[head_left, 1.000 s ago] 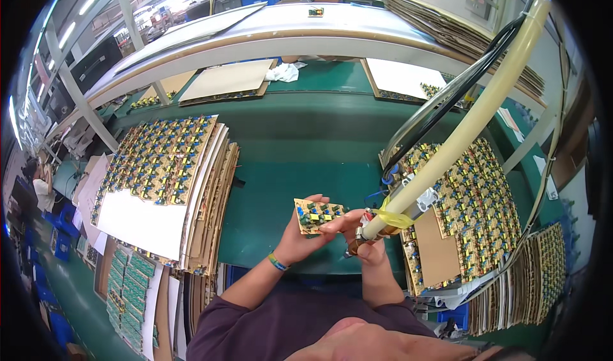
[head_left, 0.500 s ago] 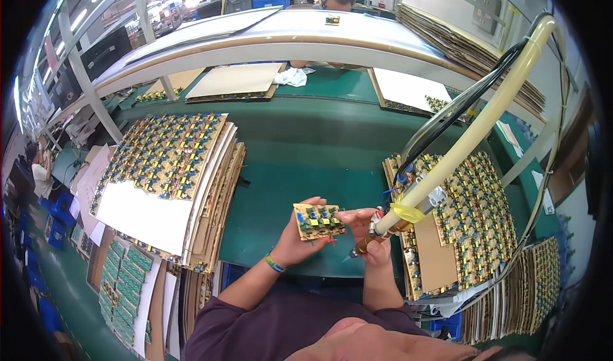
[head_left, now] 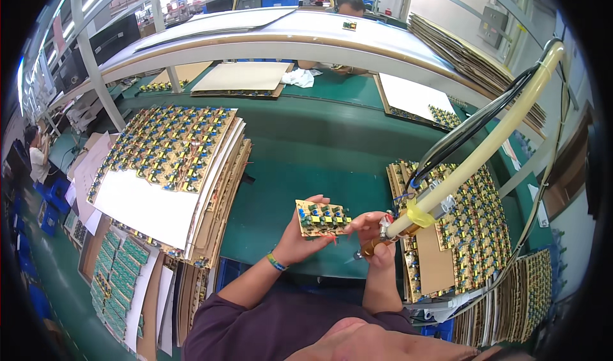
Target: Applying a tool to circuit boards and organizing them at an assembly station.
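Note:
My left hand (head_left: pixel 295 245) holds a small tan circuit board (head_left: pixel 324 218) by its left and lower edges, over the green bench. Green, yellow and blue parts cover the board's upper face, and a bit of red wire shows at its lower edge. In my right hand (head_left: pixel 382 255) is a brass-coloured dispensing gun (head_left: pixel 370 246) with a narrow nozzle at its lower left, just below and right of the board. My right fingertips reach to the board's right edge. A thick cream hose (head_left: pixel 485 150), with yellow tape near the gun, runs up to the right.
Layered stacks of populated circuit boards (head_left: pixel 172 144) and card stand at left, with another board stack (head_left: pixel 479 214) at right. Green boards (head_left: pixel 118 278) lie lower left. A white-topped shelf (head_left: pixel 319 25) spans the back; a person (head_left: pixel 350 3) is behind it.
The view has shifted slightly. The board in my left hand has turned a little, and the gun in my right hand has tilted, its nozzle farther right. Both hands keep their holds.

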The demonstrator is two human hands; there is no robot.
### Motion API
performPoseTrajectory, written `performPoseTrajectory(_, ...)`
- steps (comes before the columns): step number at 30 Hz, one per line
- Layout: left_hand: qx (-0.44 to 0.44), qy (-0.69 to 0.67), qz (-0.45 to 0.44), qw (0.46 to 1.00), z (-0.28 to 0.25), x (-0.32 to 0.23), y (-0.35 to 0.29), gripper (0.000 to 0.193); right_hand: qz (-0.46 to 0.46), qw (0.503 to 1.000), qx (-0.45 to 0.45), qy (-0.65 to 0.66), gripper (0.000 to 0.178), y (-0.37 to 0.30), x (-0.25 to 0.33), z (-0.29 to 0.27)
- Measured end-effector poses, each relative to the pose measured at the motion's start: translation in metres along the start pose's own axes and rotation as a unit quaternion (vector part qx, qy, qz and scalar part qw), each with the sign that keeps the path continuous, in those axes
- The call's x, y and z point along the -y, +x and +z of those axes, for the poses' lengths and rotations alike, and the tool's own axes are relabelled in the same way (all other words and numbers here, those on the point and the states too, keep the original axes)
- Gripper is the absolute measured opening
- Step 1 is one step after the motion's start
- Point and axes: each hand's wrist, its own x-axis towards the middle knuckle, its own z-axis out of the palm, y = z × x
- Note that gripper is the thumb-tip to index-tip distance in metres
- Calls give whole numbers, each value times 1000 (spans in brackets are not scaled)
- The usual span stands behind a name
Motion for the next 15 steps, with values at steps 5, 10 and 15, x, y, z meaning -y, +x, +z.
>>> performPoseTrajectory(5,-6,-63,-11,998,-2,1,-4,81,-4,1000,-1,12,60,6,-5,5)
performPoseTrajectory(10,-27,-84,-9,996,1,-2,-3,79,18,1000,-5,13,61,2,-4,12)
performPoseTrajectory(15,-43,-89,-11,995,-3,-2,-5,79,22,1000,-5,-3,60,0,-3,7)
